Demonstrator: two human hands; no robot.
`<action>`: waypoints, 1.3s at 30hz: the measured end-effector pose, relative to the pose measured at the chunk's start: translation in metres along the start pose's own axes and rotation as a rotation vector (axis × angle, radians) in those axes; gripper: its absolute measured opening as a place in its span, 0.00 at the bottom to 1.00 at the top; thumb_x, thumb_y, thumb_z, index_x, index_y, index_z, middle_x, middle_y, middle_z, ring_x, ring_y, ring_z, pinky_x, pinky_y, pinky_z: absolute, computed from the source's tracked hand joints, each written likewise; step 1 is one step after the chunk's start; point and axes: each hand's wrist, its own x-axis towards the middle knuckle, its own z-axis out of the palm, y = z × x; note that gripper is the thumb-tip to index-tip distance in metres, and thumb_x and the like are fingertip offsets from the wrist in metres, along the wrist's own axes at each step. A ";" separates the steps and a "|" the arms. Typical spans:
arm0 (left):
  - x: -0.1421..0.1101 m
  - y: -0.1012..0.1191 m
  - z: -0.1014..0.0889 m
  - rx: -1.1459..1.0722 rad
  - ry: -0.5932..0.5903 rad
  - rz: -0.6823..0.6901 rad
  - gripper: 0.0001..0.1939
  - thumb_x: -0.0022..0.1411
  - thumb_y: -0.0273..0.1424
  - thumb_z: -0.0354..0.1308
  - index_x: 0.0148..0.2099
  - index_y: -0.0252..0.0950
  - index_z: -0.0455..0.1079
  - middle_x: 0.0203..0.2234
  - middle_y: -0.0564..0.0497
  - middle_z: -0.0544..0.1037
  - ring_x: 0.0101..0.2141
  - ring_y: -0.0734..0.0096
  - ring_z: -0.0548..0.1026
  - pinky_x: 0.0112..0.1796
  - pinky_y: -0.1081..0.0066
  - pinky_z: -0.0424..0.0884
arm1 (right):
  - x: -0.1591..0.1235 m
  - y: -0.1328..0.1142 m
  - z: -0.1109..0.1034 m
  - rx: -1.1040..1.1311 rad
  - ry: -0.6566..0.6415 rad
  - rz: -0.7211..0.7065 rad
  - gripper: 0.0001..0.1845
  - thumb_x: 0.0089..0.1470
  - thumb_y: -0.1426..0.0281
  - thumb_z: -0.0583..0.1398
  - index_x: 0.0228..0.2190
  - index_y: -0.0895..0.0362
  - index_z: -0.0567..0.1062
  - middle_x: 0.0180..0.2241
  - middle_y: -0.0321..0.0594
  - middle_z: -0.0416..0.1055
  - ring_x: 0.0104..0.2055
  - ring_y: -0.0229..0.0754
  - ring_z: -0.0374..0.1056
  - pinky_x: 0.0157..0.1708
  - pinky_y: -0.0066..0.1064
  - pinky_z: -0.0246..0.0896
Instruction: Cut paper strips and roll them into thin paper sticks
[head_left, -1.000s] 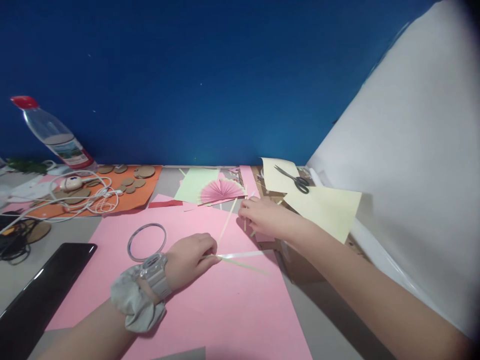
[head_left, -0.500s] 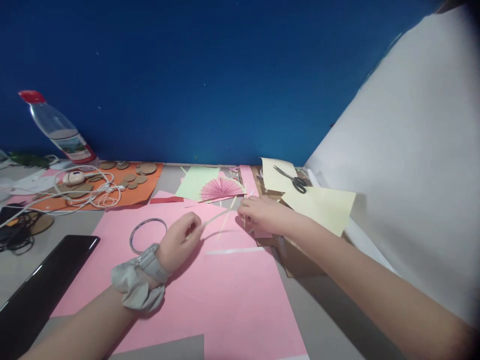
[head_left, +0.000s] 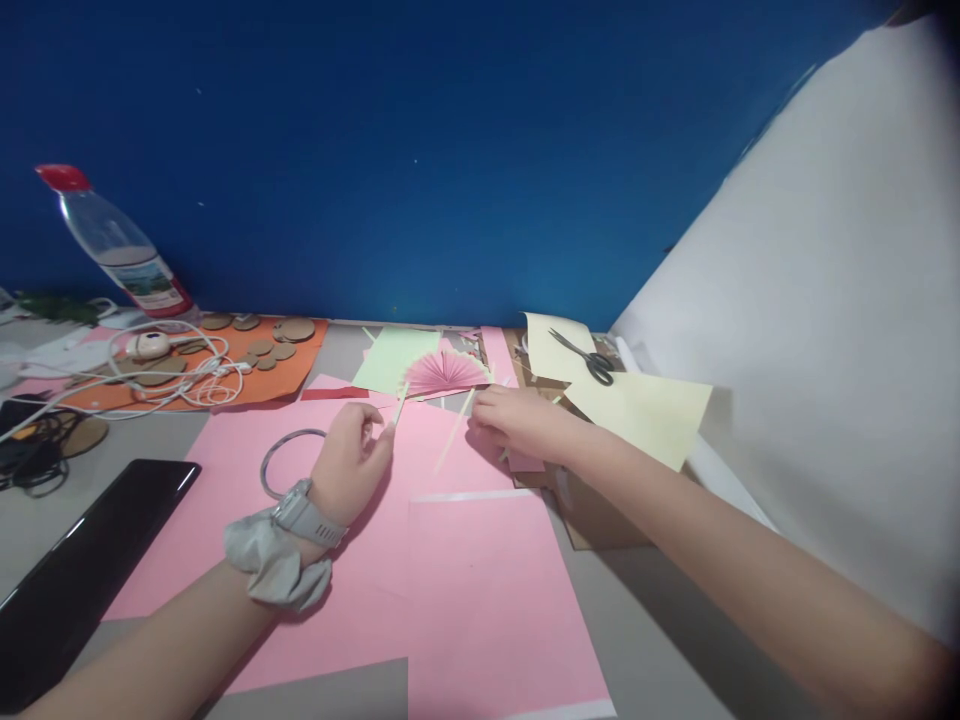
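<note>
My left hand [head_left: 349,452], with a grey watch and scrunchie at the wrist, is closed on a narrow pale paper strip [head_left: 401,403]. The strip points up and away, its far end in front of the left edge of a pleated pink paper fan [head_left: 448,370]. My right hand [head_left: 504,418] is curled just below the fan's right end, by the edge of the pink paper. Its fingertips are partly hidden, so I cannot make out what they hold. Another pale strip [head_left: 454,430] lies between my hands on the pink sheet [head_left: 480,590].
Black-handled scissors [head_left: 592,362] rest on cream paper [head_left: 649,405] at right. A dark bracelet-like ring [head_left: 271,455] lies beside my left hand. At left are a black phone-like slab [head_left: 97,570], tangled white cable [head_left: 217,385], cardboard discs [head_left: 294,328] and a bottle [head_left: 142,270].
The strip in my left hand has swung from pointing right, towards my right hand, to pointing up at the fan. My left hand has shifted slightly up and left; my right hand has barely moved.
</note>
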 end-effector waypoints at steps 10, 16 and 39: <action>-0.012 0.023 -0.004 -0.057 -0.285 0.351 0.09 0.58 0.36 0.53 0.30 0.37 0.62 0.25 0.52 0.67 0.29 0.68 0.64 0.34 0.66 0.61 | -0.011 -0.082 -0.014 0.573 0.044 0.013 0.06 0.55 0.75 0.54 0.36 0.54 0.68 0.34 0.35 0.72 0.34 0.38 0.67 0.30 0.24 0.55; -0.010 0.021 -0.004 -0.130 -0.323 0.325 0.12 0.65 0.30 0.44 0.27 0.36 0.58 0.22 0.54 0.63 0.27 0.71 0.62 0.32 0.69 0.61 | -0.019 -0.091 -0.012 0.832 0.004 0.144 0.17 0.59 0.70 0.52 0.50 0.51 0.59 0.33 0.33 0.73 0.34 0.39 0.68 0.31 0.27 0.56; -0.030 0.038 0.003 0.194 -0.563 0.141 0.16 0.58 0.45 0.54 0.30 0.36 0.66 0.25 0.53 0.70 0.32 0.66 0.65 0.36 0.63 0.56 | -0.044 -0.101 0.035 0.777 0.111 0.352 0.11 0.62 0.65 0.48 0.42 0.51 0.67 0.36 0.35 0.72 0.36 0.40 0.68 0.32 0.29 0.56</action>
